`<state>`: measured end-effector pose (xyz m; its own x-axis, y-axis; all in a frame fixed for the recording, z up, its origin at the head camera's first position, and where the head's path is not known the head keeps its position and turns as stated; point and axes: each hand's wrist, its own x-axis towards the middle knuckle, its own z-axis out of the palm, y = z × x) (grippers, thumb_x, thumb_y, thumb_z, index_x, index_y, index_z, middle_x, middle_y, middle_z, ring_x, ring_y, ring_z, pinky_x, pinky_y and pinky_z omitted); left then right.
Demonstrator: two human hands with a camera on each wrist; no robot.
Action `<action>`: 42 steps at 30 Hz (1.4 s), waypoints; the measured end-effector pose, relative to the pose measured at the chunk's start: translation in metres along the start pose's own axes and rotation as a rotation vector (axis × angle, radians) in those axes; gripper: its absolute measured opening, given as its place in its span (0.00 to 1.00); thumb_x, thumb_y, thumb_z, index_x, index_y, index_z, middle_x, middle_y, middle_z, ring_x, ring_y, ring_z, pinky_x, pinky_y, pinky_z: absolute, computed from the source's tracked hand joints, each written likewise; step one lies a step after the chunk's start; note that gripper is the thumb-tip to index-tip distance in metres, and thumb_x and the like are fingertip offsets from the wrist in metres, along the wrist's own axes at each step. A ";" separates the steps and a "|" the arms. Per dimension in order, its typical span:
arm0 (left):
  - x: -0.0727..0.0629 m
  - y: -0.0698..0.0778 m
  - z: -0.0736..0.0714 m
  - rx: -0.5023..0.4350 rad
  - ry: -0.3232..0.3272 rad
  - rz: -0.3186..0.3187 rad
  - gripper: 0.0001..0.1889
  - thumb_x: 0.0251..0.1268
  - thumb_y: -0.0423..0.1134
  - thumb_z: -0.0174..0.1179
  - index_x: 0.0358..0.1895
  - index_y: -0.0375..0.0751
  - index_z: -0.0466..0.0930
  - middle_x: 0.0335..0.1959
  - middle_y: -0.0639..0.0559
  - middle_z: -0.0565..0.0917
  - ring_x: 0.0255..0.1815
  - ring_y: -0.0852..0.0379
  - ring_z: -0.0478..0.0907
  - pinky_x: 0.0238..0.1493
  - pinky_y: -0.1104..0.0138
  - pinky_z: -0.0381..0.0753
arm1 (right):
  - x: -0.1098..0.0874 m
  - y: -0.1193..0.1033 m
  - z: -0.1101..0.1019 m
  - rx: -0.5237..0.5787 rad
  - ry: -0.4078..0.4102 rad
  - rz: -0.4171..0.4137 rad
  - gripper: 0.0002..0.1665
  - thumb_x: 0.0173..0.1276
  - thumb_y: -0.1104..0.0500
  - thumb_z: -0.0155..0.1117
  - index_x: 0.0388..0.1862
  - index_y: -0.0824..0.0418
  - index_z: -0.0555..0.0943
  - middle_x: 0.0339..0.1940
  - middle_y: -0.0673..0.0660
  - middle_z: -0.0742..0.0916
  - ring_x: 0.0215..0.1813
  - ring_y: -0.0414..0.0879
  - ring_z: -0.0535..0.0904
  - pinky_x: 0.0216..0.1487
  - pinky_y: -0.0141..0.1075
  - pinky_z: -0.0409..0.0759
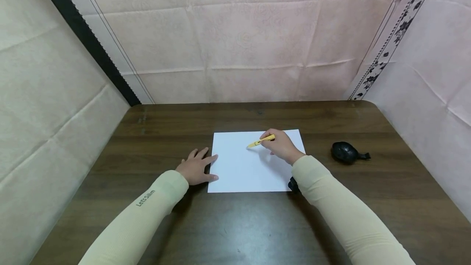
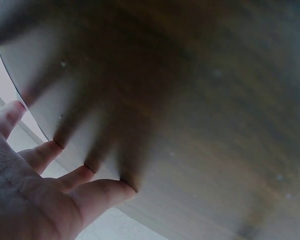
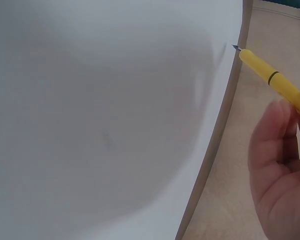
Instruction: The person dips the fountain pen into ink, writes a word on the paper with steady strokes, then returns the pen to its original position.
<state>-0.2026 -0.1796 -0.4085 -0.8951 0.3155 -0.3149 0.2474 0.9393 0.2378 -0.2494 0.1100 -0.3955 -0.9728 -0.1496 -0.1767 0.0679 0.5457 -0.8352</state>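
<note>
A white sheet of paper (image 1: 239, 175) lies flat on the brown table. My right hand (image 1: 281, 145) pinches a yellow fountain pen (image 1: 265, 139) above the sheet, its nib slanting down toward the left. In the right wrist view, the pen's (image 3: 267, 72) dark pointed nib shows over the paper (image 3: 115, 100); whether it touches cannot be told. Spread out at the sheet's left edge, my left hand (image 1: 196, 169) has its thumb and forefinger on the paper. Its fingertips (image 2: 127, 186) press on the table in the left wrist view.
On the table (image 1: 235, 224), right of the sheet, sits a rounded glossy black object (image 1: 345, 153) with a narrow neck. A small black thing (image 1: 293, 185) shows under my right wrist. Pale cloth (image 1: 254, 44) hangs behind the table and at both sides.
</note>
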 end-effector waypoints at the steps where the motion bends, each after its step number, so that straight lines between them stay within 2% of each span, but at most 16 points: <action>1: 0.000 0.000 0.000 0.002 0.001 0.000 0.39 0.63 0.60 0.59 0.75 0.54 0.58 0.78 0.40 0.50 0.75 0.30 0.44 0.62 0.31 0.55 | 0.000 0.000 0.001 0.000 -0.001 0.001 0.11 0.69 0.56 0.62 0.48 0.58 0.80 0.52 0.59 0.80 0.44 0.51 0.75 0.38 0.34 0.80; 16: 0.001 0.000 0.003 0.002 -0.006 -0.008 0.40 0.63 0.60 0.59 0.76 0.56 0.57 0.78 0.41 0.49 0.76 0.31 0.43 0.63 0.32 0.55 | 0.000 0.000 0.003 -0.031 0.003 0.010 0.11 0.70 0.56 0.61 0.47 0.59 0.78 0.50 0.59 0.80 0.42 0.51 0.74 0.37 0.33 0.78; 31: 0.002 -0.002 0.002 -0.008 -0.005 0.003 0.39 0.64 0.60 0.59 0.75 0.54 0.58 0.78 0.40 0.50 0.75 0.31 0.45 0.62 0.31 0.56 | -0.001 0.000 0.001 -0.067 -0.006 -0.024 0.10 0.70 0.58 0.59 0.46 0.61 0.78 0.45 0.59 0.81 0.37 0.48 0.75 0.34 0.33 0.78; 42: 0.000 0.000 -0.001 -0.017 -0.006 0.001 0.39 0.64 0.60 0.59 0.75 0.55 0.58 0.78 0.40 0.49 0.75 0.31 0.44 0.62 0.31 0.55 | 0.000 -0.003 -0.004 -0.087 -0.018 -0.018 0.11 0.69 0.58 0.57 0.46 0.61 0.78 0.45 0.60 0.81 0.36 0.48 0.75 0.33 0.33 0.78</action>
<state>-0.2029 -0.1795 -0.4074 -0.8925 0.3175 -0.3203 0.2422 0.9366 0.2533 -0.2507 0.1116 -0.3913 -0.9695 -0.1742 -0.1724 0.0304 0.6126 -0.7898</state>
